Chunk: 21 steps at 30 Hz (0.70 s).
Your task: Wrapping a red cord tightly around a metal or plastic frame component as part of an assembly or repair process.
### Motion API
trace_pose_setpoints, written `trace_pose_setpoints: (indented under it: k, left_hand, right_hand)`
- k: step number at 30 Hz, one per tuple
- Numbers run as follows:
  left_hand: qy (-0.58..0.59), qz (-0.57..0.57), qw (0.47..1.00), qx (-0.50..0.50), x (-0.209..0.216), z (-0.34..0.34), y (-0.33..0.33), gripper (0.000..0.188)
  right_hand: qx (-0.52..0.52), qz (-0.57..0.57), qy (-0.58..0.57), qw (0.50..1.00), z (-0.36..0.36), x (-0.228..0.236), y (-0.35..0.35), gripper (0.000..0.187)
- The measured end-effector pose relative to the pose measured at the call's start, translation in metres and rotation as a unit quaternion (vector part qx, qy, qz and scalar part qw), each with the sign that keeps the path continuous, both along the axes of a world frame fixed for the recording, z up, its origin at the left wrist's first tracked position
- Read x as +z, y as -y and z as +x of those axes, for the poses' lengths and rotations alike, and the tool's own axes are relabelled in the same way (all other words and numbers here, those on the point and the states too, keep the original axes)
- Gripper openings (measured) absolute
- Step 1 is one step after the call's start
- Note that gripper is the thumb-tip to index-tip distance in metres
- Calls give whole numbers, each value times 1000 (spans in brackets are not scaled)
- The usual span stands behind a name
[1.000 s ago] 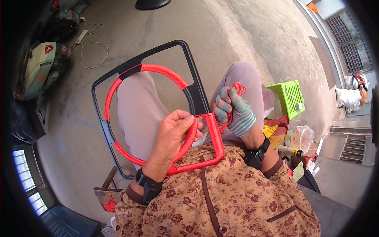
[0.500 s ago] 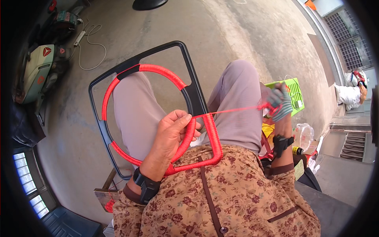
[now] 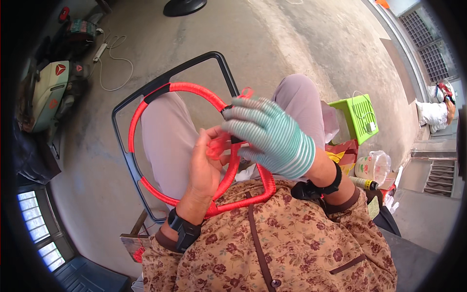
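A black frame point(image 3: 182, 69) with a rounded outer edge and an inner ring rests across my lap. Red cord point(image 3: 194, 89) is wound tightly round much of the ring and along the near outer corner. My bare left hand point(image 3: 202, 163) is at the ring's right side, its fingers closed on a blurred bunch of red cord point(image 3: 217, 147). My right hand point(image 3: 266, 134), in a green-and-white striped glove, reaches over the frame's right bar and meets the left at the bunch. Its fingertips are partly hidden. A red loop point(image 3: 247, 91) sticks up above the glove.
A green plastic basket point(image 3: 361, 117) stands to the right, near bags and a yellow roll point(image 3: 364, 183). A scooter-like machine point(image 3: 48, 95) and a power strip point(image 3: 100, 52) with white cable are at the left. A black round base point(image 3: 184, 6) stands far ahead.
My right hand has come in from the far right to the frame, bringing the red bunch to my left hand. The cord that was stretched between them is no longer taut.
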<state>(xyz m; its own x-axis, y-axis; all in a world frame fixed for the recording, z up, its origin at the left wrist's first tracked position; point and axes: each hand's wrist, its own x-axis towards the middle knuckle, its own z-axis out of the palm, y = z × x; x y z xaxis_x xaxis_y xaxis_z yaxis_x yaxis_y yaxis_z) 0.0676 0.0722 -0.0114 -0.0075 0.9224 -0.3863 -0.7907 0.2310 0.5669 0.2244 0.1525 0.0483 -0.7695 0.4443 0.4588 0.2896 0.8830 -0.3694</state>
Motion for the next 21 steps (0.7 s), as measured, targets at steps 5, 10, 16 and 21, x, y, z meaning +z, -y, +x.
trace_pose_setpoints:
  k: [5, 10, 16, 21]
  left_hand:
    - [-76, 5, 997, 3, -14, -3, 7, 14]
    - [-189, -4, 982, -22, -31, -6, 8, 12]
    - [-81, -29, 996, -29, -30, -3, 7, 19]
    - [-39, -31, 996, -73, -11, -2, 6, 12]
  right_hand:
    - [-153, -283, -150, 935, 29, -21, 1, 23]
    - [-113, -616, -71, 777, 26, -58, -5, 18]
    - [-97, -643, -18, 760, 22, -76, 2, 17]
    - [-173, -521, -261, 794, 68, -38, 2, 16]
